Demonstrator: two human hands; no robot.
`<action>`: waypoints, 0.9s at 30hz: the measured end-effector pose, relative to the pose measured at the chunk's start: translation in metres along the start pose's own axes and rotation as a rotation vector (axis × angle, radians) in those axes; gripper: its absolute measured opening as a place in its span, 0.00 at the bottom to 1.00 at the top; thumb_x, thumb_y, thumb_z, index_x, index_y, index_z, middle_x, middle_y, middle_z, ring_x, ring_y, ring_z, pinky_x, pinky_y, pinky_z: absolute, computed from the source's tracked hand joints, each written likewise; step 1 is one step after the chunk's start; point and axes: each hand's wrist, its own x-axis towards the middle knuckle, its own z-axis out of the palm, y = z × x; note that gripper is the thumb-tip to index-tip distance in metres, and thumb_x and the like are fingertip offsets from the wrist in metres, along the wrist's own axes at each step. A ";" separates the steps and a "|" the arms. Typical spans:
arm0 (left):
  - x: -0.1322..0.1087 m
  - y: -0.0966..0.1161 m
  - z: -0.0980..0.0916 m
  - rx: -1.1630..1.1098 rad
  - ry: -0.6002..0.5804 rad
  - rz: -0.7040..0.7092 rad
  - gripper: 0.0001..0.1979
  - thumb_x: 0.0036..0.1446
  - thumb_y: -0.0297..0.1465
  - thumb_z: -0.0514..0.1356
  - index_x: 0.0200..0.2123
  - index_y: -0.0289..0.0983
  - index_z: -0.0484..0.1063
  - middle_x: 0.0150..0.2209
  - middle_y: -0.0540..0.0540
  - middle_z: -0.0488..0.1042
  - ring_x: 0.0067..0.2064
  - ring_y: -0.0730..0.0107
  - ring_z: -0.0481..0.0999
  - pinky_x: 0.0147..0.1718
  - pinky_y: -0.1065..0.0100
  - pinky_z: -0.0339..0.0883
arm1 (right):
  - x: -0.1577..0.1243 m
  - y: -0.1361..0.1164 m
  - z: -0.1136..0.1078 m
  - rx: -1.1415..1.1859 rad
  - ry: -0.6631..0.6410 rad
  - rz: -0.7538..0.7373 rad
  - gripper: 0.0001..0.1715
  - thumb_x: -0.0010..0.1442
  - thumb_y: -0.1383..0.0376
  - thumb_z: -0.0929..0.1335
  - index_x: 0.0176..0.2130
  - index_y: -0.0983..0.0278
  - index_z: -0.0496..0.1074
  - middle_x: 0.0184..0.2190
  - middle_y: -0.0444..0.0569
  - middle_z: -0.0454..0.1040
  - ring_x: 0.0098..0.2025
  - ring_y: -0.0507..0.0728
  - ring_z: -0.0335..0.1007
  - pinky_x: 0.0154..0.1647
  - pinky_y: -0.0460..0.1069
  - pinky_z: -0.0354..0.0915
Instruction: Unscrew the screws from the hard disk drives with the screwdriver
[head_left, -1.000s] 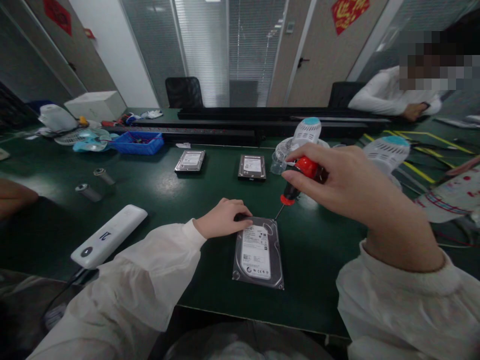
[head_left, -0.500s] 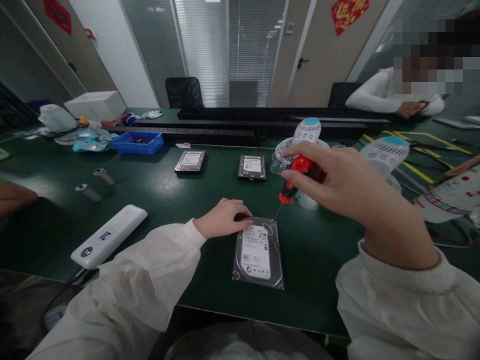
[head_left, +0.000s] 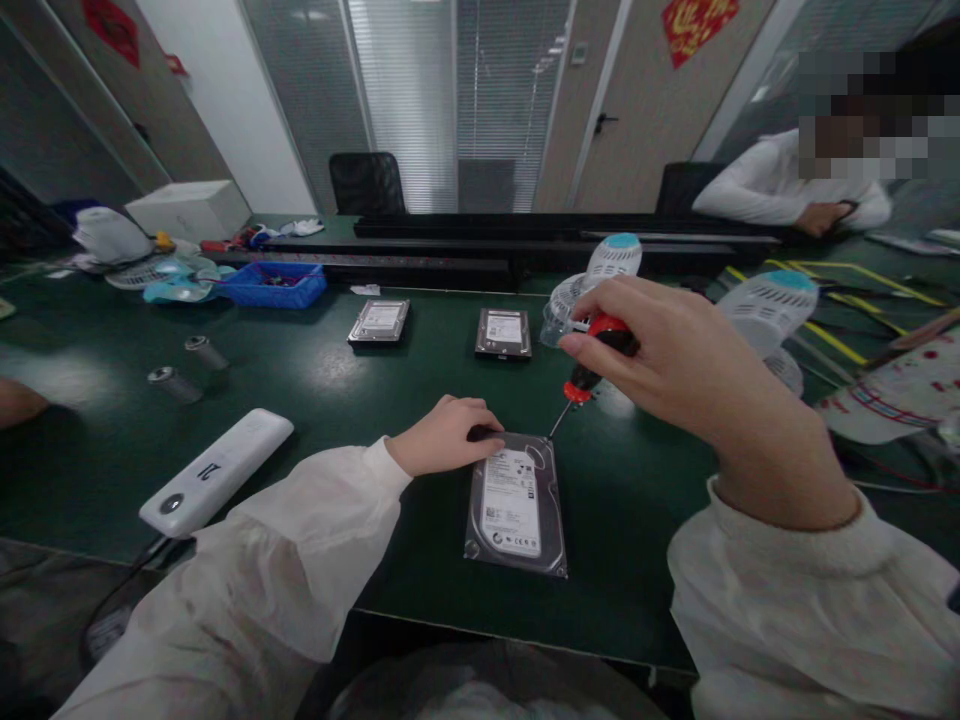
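- Right hand [head_left: 660, 350] grips driver [head_left: 582, 382], tip at drive's [head_left: 513, 505] corner: better upright, pressed firmly
- Left hand [head_left: 450, 437], holding drive's far edge, should pin it flat

screwdriver [head_left: 583, 381]: turned in right hand [head_left: 667, 355] | co-worker's arm [head_left: 19, 402]: drawn back leftward

Tilted screwdriver [head_left: 583, 381] at corner of flat hard drive [head_left: 514, 507]

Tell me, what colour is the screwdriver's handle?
The handle is red and black, best seen in the head view.
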 end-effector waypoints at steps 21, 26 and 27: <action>0.000 -0.004 0.001 -0.025 0.010 0.011 0.13 0.74 0.37 0.65 0.53 0.35 0.84 0.49 0.42 0.83 0.50 0.57 0.84 0.57 0.52 0.71 | 0.001 0.000 -0.004 0.142 -0.073 -0.002 0.18 0.64 0.53 0.66 0.46 0.62 0.72 0.31 0.50 0.74 0.29 0.58 0.67 0.35 0.54 0.56; 0.000 -0.004 0.000 -0.021 0.006 0.015 0.13 0.74 0.37 0.64 0.53 0.36 0.84 0.49 0.43 0.83 0.51 0.56 0.83 0.59 0.50 0.69 | 0.000 0.002 -0.003 0.023 -0.062 0.065 0.24 0.66 0.47 0.65 0.48 0.62 0.73 0.30 0.50 0.73 0.29 0.59 0.65 0.33 0.53 0.53; 0.000 -0.004 0.000 -0.026 0.004 0.016 0.13 0.74 0.37 0.64 0.53 0.36 0.84 0.49 0.43 0.83 0.51 0.56 0.83 0.59 0.50 0.70 | 0.000 0.002 -0.003 0.037 -0.060 0.046 0.23 0.65 0.50 0.65 0.49 0.63 0.72 0.32 0.51 0.74 0.30 0.59 0.66 0.34 0.53 0.54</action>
